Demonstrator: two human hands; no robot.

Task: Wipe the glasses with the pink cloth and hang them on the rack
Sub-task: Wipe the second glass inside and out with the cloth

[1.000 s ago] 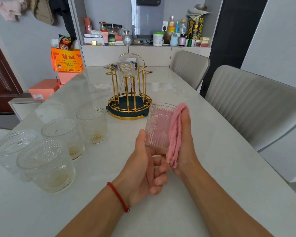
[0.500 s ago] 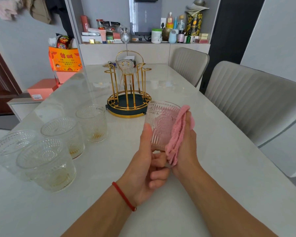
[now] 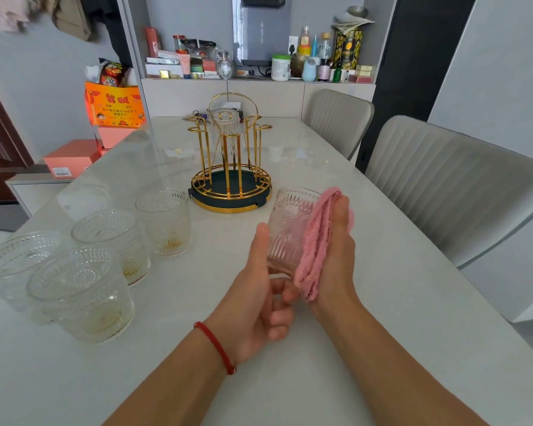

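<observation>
The left hand grips a ribbed glass from below, thumb up its side, held above the surface; the right hand presses the folded pink cloth against the glass's right wall, fingers curled round the cloth; just beyond stands the gold rack, one glass already hung on it; four more glasses wait at the left of the surface, near one another.
</observation>
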